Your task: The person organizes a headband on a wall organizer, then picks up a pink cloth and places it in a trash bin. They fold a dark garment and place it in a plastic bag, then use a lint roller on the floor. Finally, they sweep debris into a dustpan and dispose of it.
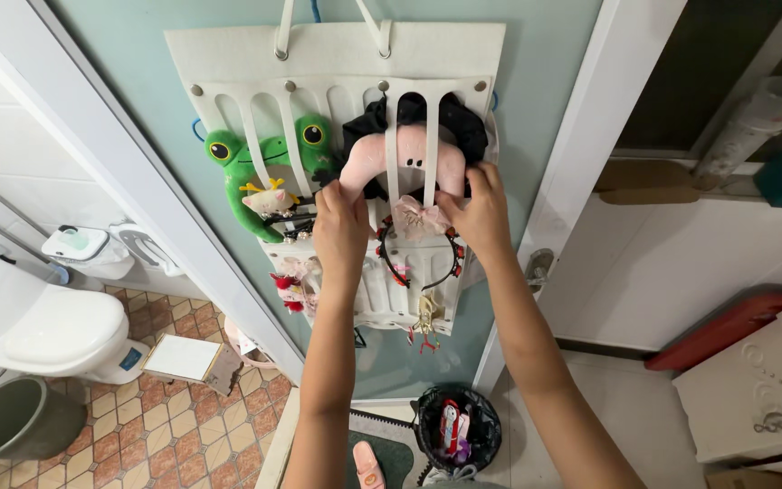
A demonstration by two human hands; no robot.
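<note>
**Both hands on the pink headband at the door organiser**

Down at the bottom of the view, a black bin (455,427) with bright wrappers sits on the floor beside a dark mat with a pink slipper (368,464). Up the two forearms we go, and here is the action. The left hand (340,228) is closed around the left end of a plush pink headband (402,156), fingers curled over the fabric. The right hand (480,210) pinches the right end, thumb and fingers wrapped on it. So the headband arches between the two grips, its middle lying behind the white felt straps of the hanging organiser (337,81), with a black scrunchy piece (463,122) bunched above and behind it.

By the look of it, this is the seating-or-freeing step: the band is threaded under the straps and both ends are in hand. Any next move calls for even pull on both ends, keeping the straps from snagging the plush.

Just left of the hands hangs a green frog headband (255,167); below, a thin dark hairband with red flowers (416,263). The organiser hangs on a pale teal door (119,54). Further left, a white toilet (42,326) on patterned tiles.
</note>
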